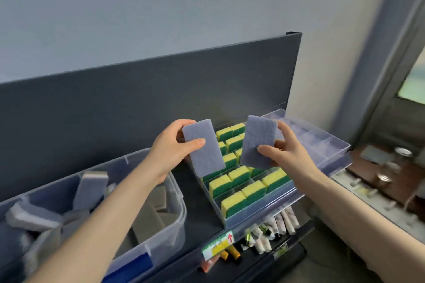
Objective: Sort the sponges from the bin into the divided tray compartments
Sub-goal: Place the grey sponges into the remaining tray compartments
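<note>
Clear plastic bin sits lower left on the dark shelf, holding a loose heap of grey sponges, with the left forearm crossing over it. Beside it on the right stands the divided tray – its near and middle compartments are filled with upright yellow-and-green sponges, its far right ones bare. Above the tray, the left hand has its grip closed on one blue-grey sponge, thumb across the face. The right hand pinches a second blue-grey sponge the same way. On the shelf edge below hangs a green-and-yellow label with a red arrow – its writing is too blurred to read.
</note>
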Available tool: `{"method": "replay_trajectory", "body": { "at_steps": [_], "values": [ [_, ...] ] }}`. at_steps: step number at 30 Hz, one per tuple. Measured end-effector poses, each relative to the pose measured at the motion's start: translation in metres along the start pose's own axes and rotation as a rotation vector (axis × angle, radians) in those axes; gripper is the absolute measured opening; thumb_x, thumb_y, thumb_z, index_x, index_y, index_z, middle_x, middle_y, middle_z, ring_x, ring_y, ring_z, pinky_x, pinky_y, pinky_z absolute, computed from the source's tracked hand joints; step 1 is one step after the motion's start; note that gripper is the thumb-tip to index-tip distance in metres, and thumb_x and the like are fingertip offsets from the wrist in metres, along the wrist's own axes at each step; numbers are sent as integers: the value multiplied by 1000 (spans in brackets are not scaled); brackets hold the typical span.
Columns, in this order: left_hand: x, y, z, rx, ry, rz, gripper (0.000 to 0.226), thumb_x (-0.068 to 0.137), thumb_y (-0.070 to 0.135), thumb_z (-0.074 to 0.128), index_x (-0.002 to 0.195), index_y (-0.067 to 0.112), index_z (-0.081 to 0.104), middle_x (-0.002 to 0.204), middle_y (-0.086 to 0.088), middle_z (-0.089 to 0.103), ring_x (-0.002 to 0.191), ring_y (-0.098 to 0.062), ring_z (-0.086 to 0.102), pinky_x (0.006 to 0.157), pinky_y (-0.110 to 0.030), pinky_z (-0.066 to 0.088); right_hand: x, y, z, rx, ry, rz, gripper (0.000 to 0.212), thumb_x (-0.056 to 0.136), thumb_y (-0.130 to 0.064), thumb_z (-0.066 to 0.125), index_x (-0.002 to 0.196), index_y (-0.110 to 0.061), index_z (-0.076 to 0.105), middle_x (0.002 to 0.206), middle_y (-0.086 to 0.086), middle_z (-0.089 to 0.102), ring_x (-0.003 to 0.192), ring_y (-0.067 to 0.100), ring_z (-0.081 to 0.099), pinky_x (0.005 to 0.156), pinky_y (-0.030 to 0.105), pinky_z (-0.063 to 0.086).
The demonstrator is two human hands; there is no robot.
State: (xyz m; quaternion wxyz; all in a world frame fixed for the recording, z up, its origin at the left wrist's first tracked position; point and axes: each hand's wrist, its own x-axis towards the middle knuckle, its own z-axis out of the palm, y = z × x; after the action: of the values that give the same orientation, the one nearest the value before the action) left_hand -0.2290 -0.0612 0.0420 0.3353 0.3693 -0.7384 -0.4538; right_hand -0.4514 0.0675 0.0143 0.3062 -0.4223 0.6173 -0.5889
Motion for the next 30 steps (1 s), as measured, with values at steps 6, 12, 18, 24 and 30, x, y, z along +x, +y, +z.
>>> {"method": "replay_trajectory", "body": {
  "at_steps": [6, 12, 18, 24, 30],
  "values": [
    [21, 32, 107, 5, -62, 37, 37, 86, 18, 69, 118, 23, 52, 110, 1, 59, 98, -14, 61, 67, -22, 53, 0, 24, -111, 8, 145, 41, 33, 86, -17, 64, 114, -22, 48, 94, 6, 70, 80, 18, 69, 59, 27, 57],
    [41, 47, 177, 55, -77, 11, 38, 86, 19, 69, 119, 22, 51, 109, 3, 57, 98, -14, 59, 71, -26, 54, 16, 45, -189, -43, 224, 88, 33, 85, -17, 66, 112, -16, 48, 94, 4, 67, 83, 20, 67, 56, 24, 56],
    [80, 44, 199, 188, -54, 9, 41, 84, 22, 71, 118, 26, 50, 109, 5, 57, 97, -13, 59, 77, -32, 57, 50, 65, -227, -105, 240, 108, 36, 82, -18, 69, 112, -18, 48, 97, 2, 65, 85, 19, 66, 52, 21, 53],
    [131, 26, 212, 222, -53, 13, 42, 83, 24, 72, 119, 27, 50, 108, 8, 57, 97, -11, 59, 76, -33, 56, 92, 84, -245, -153, 215, 132, 38, 83, -17, 68, 113, -19, 47, 98, 3, 64, 87, 20, 66, 62, 30, 58],
    [196, 14, 221, 205, -16, 30, 40, 83, 24, 72, 116, 30, 50, 106, 12, 56, 95, -9, 58, 73, -27, 53, 155, 80, -264, -234, 185, 128, 38, 83, -19, 69, 114, -24, 47, 98, 2, 64, 84, 18, 66, 59, 25, 57]
  ]
}}
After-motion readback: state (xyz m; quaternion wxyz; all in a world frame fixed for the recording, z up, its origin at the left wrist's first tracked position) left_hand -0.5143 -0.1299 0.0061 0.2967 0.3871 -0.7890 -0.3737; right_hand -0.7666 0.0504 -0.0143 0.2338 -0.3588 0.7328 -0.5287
